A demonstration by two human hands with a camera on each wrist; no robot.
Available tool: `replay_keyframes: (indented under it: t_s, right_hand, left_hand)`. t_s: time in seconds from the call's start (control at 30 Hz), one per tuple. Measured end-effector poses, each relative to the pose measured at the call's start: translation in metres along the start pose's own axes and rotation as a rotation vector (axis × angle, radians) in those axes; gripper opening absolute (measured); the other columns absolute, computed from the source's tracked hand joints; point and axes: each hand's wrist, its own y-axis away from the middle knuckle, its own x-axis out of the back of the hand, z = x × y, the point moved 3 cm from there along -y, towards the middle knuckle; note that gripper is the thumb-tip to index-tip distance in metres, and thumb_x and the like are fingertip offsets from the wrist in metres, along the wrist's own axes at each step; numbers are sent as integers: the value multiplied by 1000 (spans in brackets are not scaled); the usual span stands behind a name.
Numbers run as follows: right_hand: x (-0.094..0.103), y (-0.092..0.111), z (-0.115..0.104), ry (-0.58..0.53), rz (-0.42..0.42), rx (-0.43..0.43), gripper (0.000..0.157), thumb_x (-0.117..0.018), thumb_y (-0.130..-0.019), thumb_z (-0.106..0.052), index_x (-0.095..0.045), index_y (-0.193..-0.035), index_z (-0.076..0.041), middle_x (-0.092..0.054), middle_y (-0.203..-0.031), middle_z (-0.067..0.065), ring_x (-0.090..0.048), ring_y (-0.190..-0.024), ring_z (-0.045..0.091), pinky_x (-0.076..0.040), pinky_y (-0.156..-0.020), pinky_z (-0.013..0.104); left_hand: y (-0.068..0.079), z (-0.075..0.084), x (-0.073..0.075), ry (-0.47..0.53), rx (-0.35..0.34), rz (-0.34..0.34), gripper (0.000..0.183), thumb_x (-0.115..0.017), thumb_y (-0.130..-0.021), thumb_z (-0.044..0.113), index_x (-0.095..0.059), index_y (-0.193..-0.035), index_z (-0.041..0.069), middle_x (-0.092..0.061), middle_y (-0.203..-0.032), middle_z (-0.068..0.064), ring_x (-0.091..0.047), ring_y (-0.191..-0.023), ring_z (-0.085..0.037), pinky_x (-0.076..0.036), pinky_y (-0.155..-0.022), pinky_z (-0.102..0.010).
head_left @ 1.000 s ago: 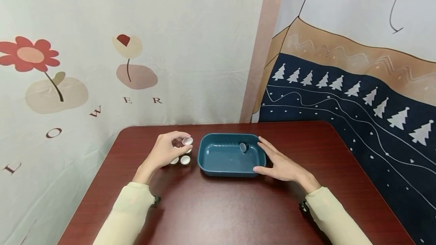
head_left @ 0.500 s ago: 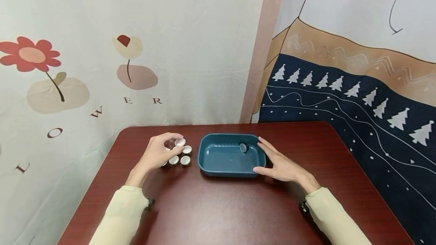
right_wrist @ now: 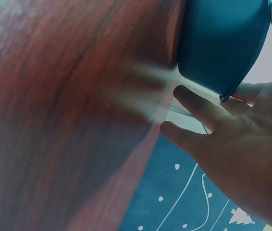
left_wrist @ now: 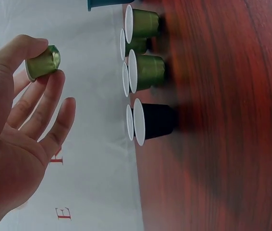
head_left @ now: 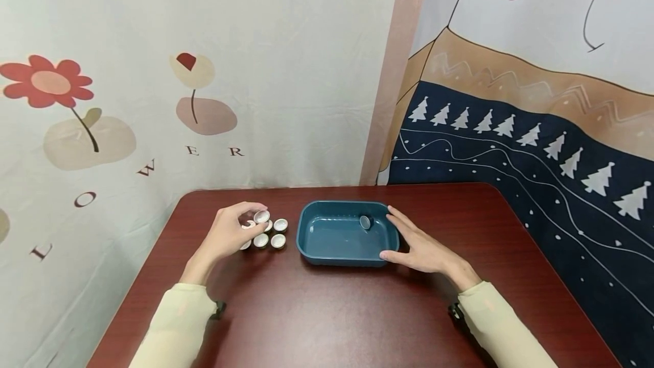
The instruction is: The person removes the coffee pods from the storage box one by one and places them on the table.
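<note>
In the head view my left hand [head_left: 230, 231] is raised over a cluster of coffee capsules. Between thumb and fingers it pinches a green coffee capsule [left_wrist: 44, 62], pale lid facing up in the head view. Below, several capsules stand lid up on the table, including a green capsule [left_wrist: 148, 72] and a black capsule [left_wrist: 156, 120]. To their right sits a blue rectangular bin [head_left: 347, 260] with one capsule [head_left: 365, 221] tipped on its side inside. My right hand [head_left: 421, 246] rests against the bin's right end, fingers extended, thumb by the near corner and fingertips at the rim.
The dark red wooden table [head_left: 347, 317] has its far edge just behind the bin. A pale printed curtain [head_left: 306, 72] hangs behind it, and a navy cloth with white trees [head_left: 460, 146] covers the right side.
My left hand, pinching the capsule, has moved left over the cluster, uncovering more standing capsules. The bin, the capsule inside it and my right hand have stayed in place.
</note>
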Motion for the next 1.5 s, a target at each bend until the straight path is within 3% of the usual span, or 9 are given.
replay_keyframes:
  t_s: [0.17,0.4,0.73,1.03,1.33,1.5]
  right_hand:
    - [0,0,0,-2,1,0,108,-76,-101,-64,-25,-181,-13,-11,-193,3,-28,-175,39,-38,-132,74]
    - [1,0,0,-6,-3,-6,108,-76,-101,-64,-25,-181,-13,-11,-193,2,-28,-174,40,-38,-132,74]
    - [1,-1,0,1,-5,-5,108,-76,-101,-65,-25,-181,-13,-11,-193,2,-28,-174,39,-38,-132,73]
    - [2,-2,0,1,-3,-2,108,-76,-101,-65,-25,-181,-14,-11,-193,1,-28,-174,39,-38,-132,74]
    - [1,-1,1,5,-2,3,107,-76,-102,-65,-25,-181,-15,-11,-193,1,-29,-174,38,-38,-133,73]
    - [0,-1,2,4,0,4,107,-76,-102,-65,-25,-181,-14,-11,-193,1,-29,-174,39,-38,-133,73]
  left_hand:
    - [3,-3,2,-8,-5,-10,27,-88,-97,12,-84,-124,12,-85,-112,-8,-77,-91,-15,-66,-83,-34]
    - [7,-7,4,-36,-6,-16,29,-86,-96,8,-83,-125,10,-85,-113,-8,-77,-96,-24,-66,-85,-36]
    - [12,-14,2,-66,-28,-13,31,-86,-93,3,-83,-124,6,-85,-110,-7,-76,-91,-23,-66,-81,-36]
    - [15,-25,11,-51,30,-3,29,-87,-97,7,-82,-126,7,-85,-112,-11,-74,-81,-3,-59,-74,-17]
    - [23,-36,21,-105,51,40,34,-85,-94,4,-82,-128,7,-86,-116,-13,-74,-80,-1,-57,-74,-16]
    - [26,-42,27,-128,59,62,36,-86,-92,3,-82,-128,8,-85,-117,-13,-76,-82,-5,-61,-76,-22]
